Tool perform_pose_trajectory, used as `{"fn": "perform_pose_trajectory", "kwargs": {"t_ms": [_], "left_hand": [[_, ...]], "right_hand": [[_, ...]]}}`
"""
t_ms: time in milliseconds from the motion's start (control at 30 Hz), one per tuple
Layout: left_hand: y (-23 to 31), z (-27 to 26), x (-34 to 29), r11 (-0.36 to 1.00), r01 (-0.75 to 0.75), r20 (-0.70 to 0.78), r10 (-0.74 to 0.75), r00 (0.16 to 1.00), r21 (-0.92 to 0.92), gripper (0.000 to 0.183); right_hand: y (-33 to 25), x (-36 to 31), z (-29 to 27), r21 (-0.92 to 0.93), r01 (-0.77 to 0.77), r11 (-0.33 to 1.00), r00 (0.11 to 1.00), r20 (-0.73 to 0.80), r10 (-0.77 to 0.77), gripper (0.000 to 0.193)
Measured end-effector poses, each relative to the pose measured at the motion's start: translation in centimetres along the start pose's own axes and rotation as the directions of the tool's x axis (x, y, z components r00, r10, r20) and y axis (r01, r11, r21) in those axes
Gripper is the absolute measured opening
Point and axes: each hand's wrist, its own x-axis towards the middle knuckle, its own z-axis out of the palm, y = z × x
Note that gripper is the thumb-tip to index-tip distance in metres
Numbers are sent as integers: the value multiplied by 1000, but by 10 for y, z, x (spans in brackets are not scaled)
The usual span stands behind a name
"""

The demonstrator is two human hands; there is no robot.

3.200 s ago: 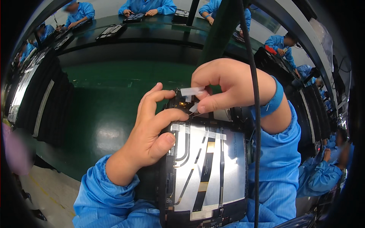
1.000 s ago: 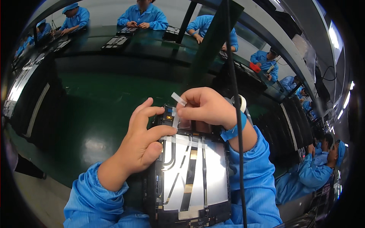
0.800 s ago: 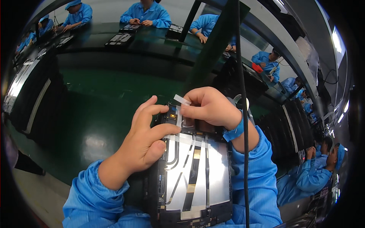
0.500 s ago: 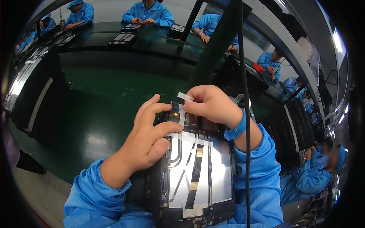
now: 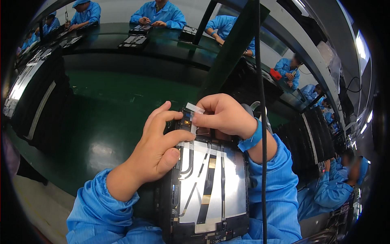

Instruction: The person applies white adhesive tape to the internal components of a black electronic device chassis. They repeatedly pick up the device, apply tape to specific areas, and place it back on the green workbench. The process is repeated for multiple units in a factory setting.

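Note:
An opened tablet-like device (image 5: 235, 183) lies before me, with a silvery plate, dark flat cables and black edges. My left hand (image 5: 152, 148) rests on its upper left side, fingers apart. One fingertip touches the device's top left corner and another presses lower down, beside a pale strip across the plate's upper edge. Above that corner, my right hand (image 5: 223, 118) pinches a whitish strip of tape (image 5: 194, 107) between thumb and forefinger. Part of the tape runs down over the board under the thumb; the fingers hide some of it. A blue band (image 5: 252, 138) circles my right wrist.
Stacks of black trays stand at the left (image 5: 44, 105) and right (image 5: 304, 134) of the green table (image 5: 113, 93). A black cable (image 5: 262, 81) hangs in front of my right arm. Co-workers in blue sit across the table (image 5: 160, 14) and at the right (image 5: 329, 189).
My right hand has come slightly down and left, bringing the tape closer to the device's top left corner. My left hand stays in nearly the same place.

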Motion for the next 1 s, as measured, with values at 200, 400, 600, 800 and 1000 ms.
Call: {"fn": "perform_pose_trajectory", "kwargs": {"t_ms": [200, 400, 600, 800, 1000], "left_hand": [[0, -1, 2, 1000, -12, 5, 12, 1000, 11, 52], [0, -3, 3, 999, -1, -12, 2, 1000, 41, 55], [6, -6, -1, 997, -16, -21, 17, 1000, 74, 56], [11, -8, -3, 998, 1, -16, 0, 1000, 70, 57], [11, -10, -3, 996, -16, 3, 16, 1000, 86, 58]], "right_hand": [[-2, 2, 3, -242, -17, 970, 997, -79, -2, 23], [-6, 7, 2, -360, -12, 933, 997, -79, -18, 25], [-9, 2, 8, -263, 49, 964, 996, -64, -69, 41], [-9, 9, 13, -284, -67, 957, 986, -167, 20, 43], [-11, 3, 15, -320, -58, 946, 976, -216, -13, 40]]}}
